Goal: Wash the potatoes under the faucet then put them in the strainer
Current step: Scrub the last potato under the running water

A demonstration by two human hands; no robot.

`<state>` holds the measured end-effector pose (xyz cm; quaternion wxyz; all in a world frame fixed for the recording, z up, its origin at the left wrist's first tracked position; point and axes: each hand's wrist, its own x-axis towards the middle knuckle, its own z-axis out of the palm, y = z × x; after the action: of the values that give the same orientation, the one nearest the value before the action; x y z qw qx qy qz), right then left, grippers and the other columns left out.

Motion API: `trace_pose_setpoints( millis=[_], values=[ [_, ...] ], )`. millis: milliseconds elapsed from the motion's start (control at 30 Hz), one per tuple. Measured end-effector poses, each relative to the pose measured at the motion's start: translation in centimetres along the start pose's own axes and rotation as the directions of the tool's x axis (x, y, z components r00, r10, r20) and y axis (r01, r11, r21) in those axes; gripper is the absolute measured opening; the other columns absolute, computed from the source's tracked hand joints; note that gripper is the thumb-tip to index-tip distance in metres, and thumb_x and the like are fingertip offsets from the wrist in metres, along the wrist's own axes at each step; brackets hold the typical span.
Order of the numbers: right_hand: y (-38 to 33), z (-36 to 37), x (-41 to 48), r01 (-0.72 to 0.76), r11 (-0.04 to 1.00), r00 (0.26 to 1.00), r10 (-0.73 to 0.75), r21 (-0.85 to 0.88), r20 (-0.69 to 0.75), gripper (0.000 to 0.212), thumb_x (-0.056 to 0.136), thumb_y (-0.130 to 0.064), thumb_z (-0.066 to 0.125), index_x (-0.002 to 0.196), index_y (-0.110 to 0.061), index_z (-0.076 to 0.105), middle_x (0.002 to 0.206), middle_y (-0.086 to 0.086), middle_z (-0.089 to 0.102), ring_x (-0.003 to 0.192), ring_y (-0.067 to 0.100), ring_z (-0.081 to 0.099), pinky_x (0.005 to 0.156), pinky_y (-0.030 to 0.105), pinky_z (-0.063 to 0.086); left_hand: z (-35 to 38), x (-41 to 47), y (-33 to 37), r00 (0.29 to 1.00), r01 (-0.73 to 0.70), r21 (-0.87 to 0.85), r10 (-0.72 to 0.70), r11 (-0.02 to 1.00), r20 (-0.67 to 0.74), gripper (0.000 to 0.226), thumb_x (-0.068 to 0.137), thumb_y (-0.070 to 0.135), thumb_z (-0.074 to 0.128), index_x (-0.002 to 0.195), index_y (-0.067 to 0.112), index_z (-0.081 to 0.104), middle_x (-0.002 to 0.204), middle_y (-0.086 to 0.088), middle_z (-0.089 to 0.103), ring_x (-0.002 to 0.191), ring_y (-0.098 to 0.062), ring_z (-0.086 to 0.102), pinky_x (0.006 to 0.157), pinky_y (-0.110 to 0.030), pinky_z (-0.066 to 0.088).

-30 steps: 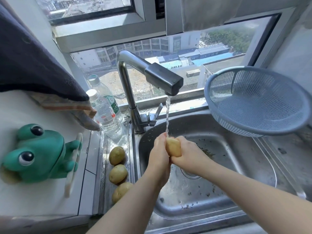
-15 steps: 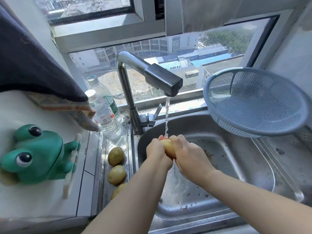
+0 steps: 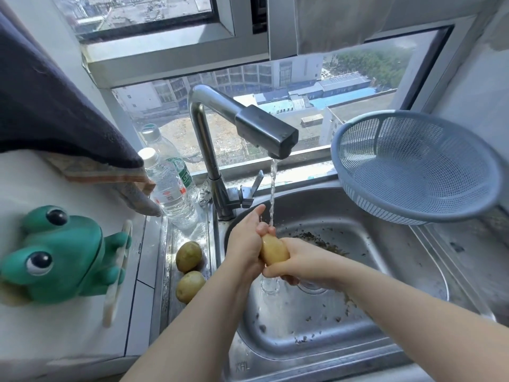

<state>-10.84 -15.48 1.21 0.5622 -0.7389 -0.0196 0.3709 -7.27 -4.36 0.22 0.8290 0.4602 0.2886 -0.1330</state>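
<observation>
Left hand [image 3: 243,244] and right hand [image 3: 298,261] both grip one potato [image 3: 274,250] under the faucet [image 3: 265,130] stream, over the sink [image 3: 358,271] to catch runoff; strainer [image 3: 413,172] sits near.

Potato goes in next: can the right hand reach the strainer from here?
Probably yes. The right hand holds the potato together with the left hand. The strainer sits empty to its right, at the back corner of the sink, with nothing between them.
</observation>
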Motion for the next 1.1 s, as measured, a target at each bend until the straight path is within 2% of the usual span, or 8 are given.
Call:
trace_pose_setpoints(
  millis=[67, 133, 233, 400, 533, 767, 933, 1100],
  values=[
    [-0.1, -0.3, 0.1, -0.063, 0.983, 0.99, 0.039, 0.171, 0.139, 0.018, 0.081, -0.002, 0.062, 0.078, -0.014, 0.048, 0.062, -0.002, 0.045, 0.05, 0.007, 0.037, 0.046, 0.018, 0.03, -0.1, 0.2, -0.2, 0.994, -0.11, 0.151, 0.108, 0.982, 0.024, 0.025, 0.105, 0.018, 0.036, 0.114, 0.009, 0.058, 0.04, 0.008, 0.037, 0.035, -0.004, 0.044, 0.049, -0.021, 0.041],
    [0.2, 0.0, 0.6, -0.062, 0.989, 0.998, 0.059, 0.131, 0.032, 0.021, 0.076, 0.003, 0.059, 0.074, -0.014, 0.047, 0.059, 0.0, 0.044, 0.048, 0.009, 0.037, 0.045, 0.02, 0.028, 0.0, 0.4, -0.5, 0.965, -0.258, 0.275, 0.259, 0.926, 0.033, 0.025, 0.105, 0.018, 0.034, 0.11, 0.012, 0.057, 0.042, 0.008, 0.04, 0.039, -0.004, 0.047, 0.053, -0.022, 0.044],
    [0.4, 0.6, 1.7, -0.018, 0.995, 0.964, -0.009, -0.098, -0.267, 0.017, 0.068, 0.002, 0.061, 0.077, -0.011, 0.055, 0.069, 0.004, 0.056, 0.059, 0.015, 0.049, 0.053, 0.028, 0.04, 0.4, 0.1, -1.0, 0.911, -0.387, 0.409, 0.41, 0.826, 0.034, 0.024, 0.104, 0.016, 0.035, 0.109, 0.016, 0.058, 0.054, 0.006, 0.047, 0.053, -0.01, 0.052, 0.063, -0.025, 0.049],
    [1.2, 0.9, 2.9, -0.052, 0.829, 0.921, -0.175, -0.556, -0.348, 0.024, 0.085, -0.017, 0.057, 0.108, -0.011, 0.056, 0.098, 0.002, 0.063, 0.092, 0.019, 0.062, 0.073, 0.023, 0.049, -0.5, -0.6, -3.2, 0.916, -0.356, 0.644, 0.39, 0.677, 0.096, 0.028, 0.099, 0.022, 0.046, 0.126, 0.019, 0.053, 0.114, -0.002, 0.058, 0.104, -0.015, 0.057, 0.096, -0.033, 0.045],
    [1.5, 1.6, 2.5, -0.111, 0.798, 0.88, -0.198, -0.592, -0.432, 0.03, 0.085, -0.018, 0.057, 0.112, -0.011, 0.047, 0.101, 0.007, 0.066, 0.093, 0.026, 0.064, 0.074, 0.035, 0.053, -1.3, -0.9, -3.9, 0.986, -0.164, 0.434, 0.164, 0.886, 0.038, 0.026, 0.094, 0.02, 0.058, 0.117, 0.025, 0.047, 0.105, -0.001, 0.06, 0.095, -0.017, 0.061, 0.079, -0.033, 0.052],
    [2.5, 2.0, 2.8, 0.073, 0.83, 0.933, -0.253, -0.553, -0.256, 0.056, 0.087, -0.013, 0.047, 0.14, -0.015, 0.028, 0.138, 0.008, 0.045, 0.123, 0.027, 0.047, 0.102, 0.036, 0.04, -1.0, 0.8, -2.0, 0.965, -0.006, 0.142, 0.043, 0.99, -0.258, 0.022, 0.099, 0.02, 0.047, 0.085, 0.011, 0.062, 0.075, -0.005, 0.065, 0.066, -0.02, 0.06, 0.059, -0.028, 0.046],
    [2.2, 1.0, 1.6, 0.194, 0.906, 0.947, -0.273, -0.376, -0.17, 0.06, 0.093, -0.014, 0.051, 0.146, -0.017, 0.021, 0.148, -0.001, 0.03, 0.133, 0.007, 0.03, 0.109, 0.018, 0.023, -0.5, 1.3, -0.5, 0.933, 0.242, -0.14, -0.27, 0.96, -0.238, 0.034, 0.102, 0.03, 0.043, 0.075, 0.013, 0.054, 0.07, -0.008, 0.06, 0.061, -0.021, 0.057, 0.056, -0.034, 0.048],
    [2.3, 1.6, 1.7, 0.215, 0.945, 0.934, -0.273, -0.247, -0.23, 0.058, 0.096, -0.021, 0.05, 0.147, -0.021, 0.022, 0.145, -0.002, 0.033, 0.132, 0.009, 0.034, 0.113, 0.026, 0.026, -1.4, 1.9, -0.8, 0.889, 0.358, -0.296, -0.42, 0.886, -0.183, 0.032, 0.101, 0.037, 0.042, 0.093, 0.012, 0.061, 0.086, -0.011, 0.06, 0.071, -0.027, 0.059, 0.045, -0.04, 0.054]
  ],
)
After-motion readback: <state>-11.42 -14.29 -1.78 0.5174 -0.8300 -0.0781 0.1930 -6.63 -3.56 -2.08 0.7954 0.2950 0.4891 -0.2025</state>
